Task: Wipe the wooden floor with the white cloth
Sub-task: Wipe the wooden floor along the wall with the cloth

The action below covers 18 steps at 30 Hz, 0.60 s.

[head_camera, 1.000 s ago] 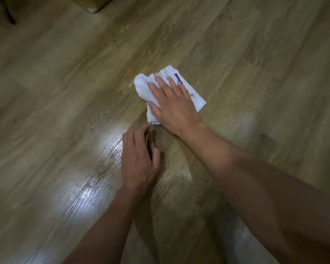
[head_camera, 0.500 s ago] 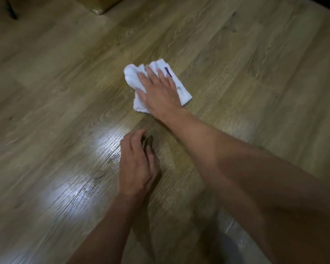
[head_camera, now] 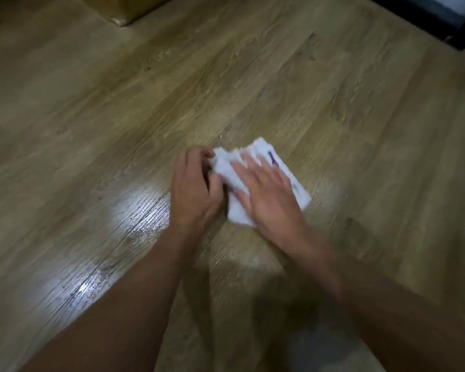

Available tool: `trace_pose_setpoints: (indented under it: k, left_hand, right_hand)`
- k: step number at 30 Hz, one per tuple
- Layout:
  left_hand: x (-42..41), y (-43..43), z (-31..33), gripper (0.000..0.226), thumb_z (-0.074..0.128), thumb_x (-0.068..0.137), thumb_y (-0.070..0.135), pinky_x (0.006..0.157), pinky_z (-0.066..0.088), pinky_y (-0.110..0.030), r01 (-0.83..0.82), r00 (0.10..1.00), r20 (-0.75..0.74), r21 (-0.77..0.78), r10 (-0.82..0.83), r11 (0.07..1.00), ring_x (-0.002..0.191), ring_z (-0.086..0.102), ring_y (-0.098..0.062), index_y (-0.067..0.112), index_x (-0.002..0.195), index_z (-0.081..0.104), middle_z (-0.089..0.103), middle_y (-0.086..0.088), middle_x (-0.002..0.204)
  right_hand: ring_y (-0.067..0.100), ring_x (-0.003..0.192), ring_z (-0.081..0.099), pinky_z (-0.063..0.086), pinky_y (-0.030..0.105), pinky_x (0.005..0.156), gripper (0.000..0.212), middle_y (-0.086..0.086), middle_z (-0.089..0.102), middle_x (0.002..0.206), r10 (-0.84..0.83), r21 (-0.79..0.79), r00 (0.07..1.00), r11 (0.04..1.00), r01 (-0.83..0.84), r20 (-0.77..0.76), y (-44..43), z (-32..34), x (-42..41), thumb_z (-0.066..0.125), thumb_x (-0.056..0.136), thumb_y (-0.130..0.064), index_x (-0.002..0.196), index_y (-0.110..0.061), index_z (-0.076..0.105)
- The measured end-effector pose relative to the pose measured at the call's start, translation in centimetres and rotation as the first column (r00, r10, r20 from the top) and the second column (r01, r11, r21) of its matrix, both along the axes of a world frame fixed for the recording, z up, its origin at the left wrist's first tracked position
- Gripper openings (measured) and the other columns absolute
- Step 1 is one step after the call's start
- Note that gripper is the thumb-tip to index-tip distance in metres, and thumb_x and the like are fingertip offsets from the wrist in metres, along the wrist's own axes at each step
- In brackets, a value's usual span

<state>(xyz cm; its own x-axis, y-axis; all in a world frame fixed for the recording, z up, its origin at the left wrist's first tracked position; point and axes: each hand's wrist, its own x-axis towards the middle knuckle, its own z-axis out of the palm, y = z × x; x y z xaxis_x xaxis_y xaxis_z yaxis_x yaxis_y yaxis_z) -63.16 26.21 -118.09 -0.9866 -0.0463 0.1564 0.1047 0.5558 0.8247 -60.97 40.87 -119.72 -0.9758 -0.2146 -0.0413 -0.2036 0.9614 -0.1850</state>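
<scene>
Across the whole view runs the floor (head_camera: 333,103), its boards slanting from near left to far right, with a shiny patch (head_camera: 140,210), possibly damp, to the near left of the hands. At the far left edge sits the corner of a box (head_camera: 134,9), well apart from the work. Centre scene, the cloth (head_camera: 226,170) lies folded flat on the boards. The right hand (head_camera: 269,194) presses on top of it, fingers (head_camera: 242,170) straight and slightly spread. The left hand (head_camera: 193,189) sits at the cloth's left edge with fingers (head_camera: 199,154) curled. Blur hides whether they pinch the cloth or only touch it. A small purple mark (head_camera: 273,158) shows by the cloth's far edge. The step looks like a wiping stroke. To do it well, the right palm should stay flat so pressure spreads over the whole pad, and strokes should follow the grain in overlapping lanes toward the shiny patch. The left hand is best used to hold the fold square, so the edge does not bunch or roll under.
</scene>
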Motion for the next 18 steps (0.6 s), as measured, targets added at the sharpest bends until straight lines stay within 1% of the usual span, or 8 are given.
trace_pose_setpoints:
  k: [2,4,5,9,11,13,15,18]
  left_hand:
    - [-1.6,1.7,-0.4,0.025,0.044,0.074,0.014,0.077,0.043,-0.039,-0.048,0.999,0.023,0.022,0.047,0.999,0.085,0.051,-0.026,0.005,0.097,0.051,0.055,-0.011,0.092]
    - [-1.7,2.6,-1.0,0.021,0.043,0.078,0.016,0.076,0.041,-0.037,0.007,1.0,-0.005,-0.083,-0.008,0.997,0.085,0.049,-0.024,0.008,0.097,0.049,0.052,-0.008,0.091]
    - [-1.7,2.6,-1.4,0.02,0.042,0.08,0.017,0.076,0.041,-0.037,0.03,0.999,-0.01,-0.136,-0.032,0.99,0.084,0.049,-0.024,0.01,0.097,0.047,0.052,-0.007,0.091]
    - [-1.9,2.9,-1.6,0.015,0.038,0.082,0.023,0.074,0.041,-0.042,0.049,0.999,0.02,-0.291,-0.045,0.956,0.082,0.047,-0.026,0.014,0.092,0.044,0.05,-0.006,0.088]
    - [-1.8,3.0,-1.5,0.015,0.036,0.079,0.024,0.074,0.04,-0.043,0.072,0.997,0.026,-0.32,-0.067,0.945,0.082,0.045,-0.028,0.014,0.089,0.043,0.049,-0.008,0.085]
    - [-1.8,2.9,-1.3,0.015,0.037,0.078,0.023,0.075,0.042,-0.046,0.085,0.996,0.038,-0.341,-0.077,0.936,0.083,0.045,-0.027,0.014,0.089,0.043,0.049,-0.009,0.086]
    - [-2.1,3.0,-1.3,0.021,0.039,0.076,0.024,0.078,0.042,-0.046,0.104,0.994,0.067,-0.357,-0.086,0.928,0.086,0.046,-0.029,0.012,0.091,0.046,0.051,-0.011,0.088]
    - [-2.3,3.1,-1.3,0.029,0.041,0.073,0.025,0.08,0.04,-0.045,0.113,0.993,0.079,-0.41,-0.089,0.905,0.089,0.047,-0.03,0.009,0.096,0.05,0.053,-0.013,0.091]
  right_hand:
    - [0.019,0.147,0.014,0.012,0.038,0.118,0.055,-0.003,0.019,0.159,-0.151,-0.063,0.988,0.987,0.15,-0.022,-0.9,0.0,-7.2,0.031,0.102,-0.042,0.152,-0.026,0.017]
    - [0.019,0.147,0.013,0.013,0.038,0.118,0.056,-0.002,0.02,0.159,-0.242,-0.072,0.97,0.968,0.24,-0.01,-1.3,-0.1,-11.5,0.029,0.101,-0.043,0.152,-0.024,0.016]
    - [0.02,0.147,0.014,0.013,0.038,0.117,0.056,-0.001,0.021,0.159,-0.24,-0.072,0.971,0.968,0.239,-0.012,-1.5,-0.2,-12.1,0.03,0.101,-0.043,0.152,-0.023,0.017]
    - [0.024,0.146,0.018,0.015,0.041,0.119,0.056,0.002,0.025,0.158,-0.182,-0.103,0.981,0.979,0.175,-0.061,-0.5,-0.5,-4.7,0.031,0.099,-0.04,0.151,-0.021,0.022]
    - [0.022,0.146,0.022,0.02,0.041,0.118,0.054,0.0,0.028,0.156,-0.193,-0.061,0.979,0.98,0.189,-0.065,0.2,-0.7,1.1,0.028,0.099,-0.039,0.15,-0.021,0.025]
    - [0.021,0.145,0.024,0.021,0.039,0.117,0.052,-0.002,0.03,0.156,-0.214,-0.071,0.975,0.975,0.21,-0.051,0.8,-0.6,3.1,0.03,0.1,-0.04,0.149,-0.023,0.027]
    - [0.021,0.146,0.022,0.02,0.041,0.117,0.052,-0.002,0.028,0.157,-0.223,-0.064,0.975,0.973,0.222,-0.01,1.4,-0.5,0.1,0.033,0.099,-0.037,0.149,-0.022,0.027]
    - [0.021,0.147,0.015,0.013,0.041,0.119,0.052,-0.003,0.021,0.159,-0.312,-0.065,0.95,0.947,0.313,0.025,1.8,0.1,-8.8,0.033,0.101,-0.038,0.15,-0.023,0.024]
